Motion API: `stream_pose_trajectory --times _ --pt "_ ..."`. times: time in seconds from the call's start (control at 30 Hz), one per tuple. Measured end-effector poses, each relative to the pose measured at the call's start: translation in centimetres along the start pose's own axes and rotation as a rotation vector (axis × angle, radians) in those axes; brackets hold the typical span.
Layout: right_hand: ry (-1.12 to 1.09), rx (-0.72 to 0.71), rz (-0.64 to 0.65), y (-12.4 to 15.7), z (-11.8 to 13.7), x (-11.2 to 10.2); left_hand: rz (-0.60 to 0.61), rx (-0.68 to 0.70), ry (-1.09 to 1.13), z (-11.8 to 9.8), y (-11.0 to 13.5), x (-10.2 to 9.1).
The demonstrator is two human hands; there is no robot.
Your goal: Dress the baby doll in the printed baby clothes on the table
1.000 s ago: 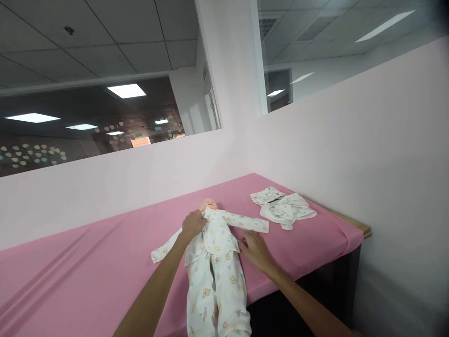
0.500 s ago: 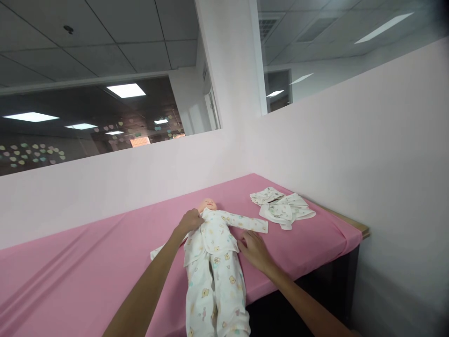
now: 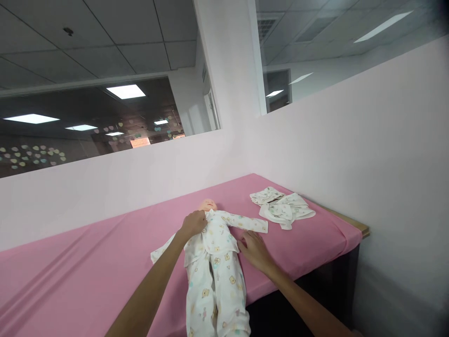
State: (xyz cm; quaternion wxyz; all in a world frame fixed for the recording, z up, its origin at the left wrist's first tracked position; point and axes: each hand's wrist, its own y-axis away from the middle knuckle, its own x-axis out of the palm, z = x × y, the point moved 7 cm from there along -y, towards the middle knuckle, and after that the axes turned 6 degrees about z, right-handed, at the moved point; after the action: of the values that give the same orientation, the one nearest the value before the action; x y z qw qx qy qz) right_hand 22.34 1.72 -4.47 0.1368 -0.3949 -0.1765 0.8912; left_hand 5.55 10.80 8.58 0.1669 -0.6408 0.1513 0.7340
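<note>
The doll [image 3: 209, 204] lies on its back on a table covered with a pink cloth [image 3: 87, 271], dressed in a white printed shirt [image 3: 218, 236], with white printed trousers [image 3: 229, 281] below its hem. The left hand [image 3: 194, 223] is at the doll's collar, on the picture's left side of its neck, fingers curled in against the shirt; whether they pinch the fabric cannot be told. The right hand [image 3: 254, 249] rests low beside the doll's other flank, fingers bent, thumb and fingertips at the shirt's side edge; whether they grip it cannot be told either. The table's near edge slants up to the right from beside the doll's legs, and the trousers run out through the bottom of the view. Left of the doll the pink cloth stretches broadly, with long creases; behind its head a strip of it reaches the back wall [image 3: 140, 178]. The shirt encloses the doll's torso, one sleeve stretching out to each side. The doll's long axis runs from the wearer toward the back wall, head at the far end. Right of the doll, past the sleeve, lie a folded garment [image 3: 267, 195] and a looser white garment [image 3: 287, 210], near the side wall [image 3: 351, 140].
</note>
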Motion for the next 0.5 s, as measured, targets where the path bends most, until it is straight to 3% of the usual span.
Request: stream_pose_trajectory --times 0.5 --pt "-0.002 -0.003 -0.003 0.07 -0.27 0.22 -0.051 -0.054 -0.019 -0.64 0.72 -0.24"
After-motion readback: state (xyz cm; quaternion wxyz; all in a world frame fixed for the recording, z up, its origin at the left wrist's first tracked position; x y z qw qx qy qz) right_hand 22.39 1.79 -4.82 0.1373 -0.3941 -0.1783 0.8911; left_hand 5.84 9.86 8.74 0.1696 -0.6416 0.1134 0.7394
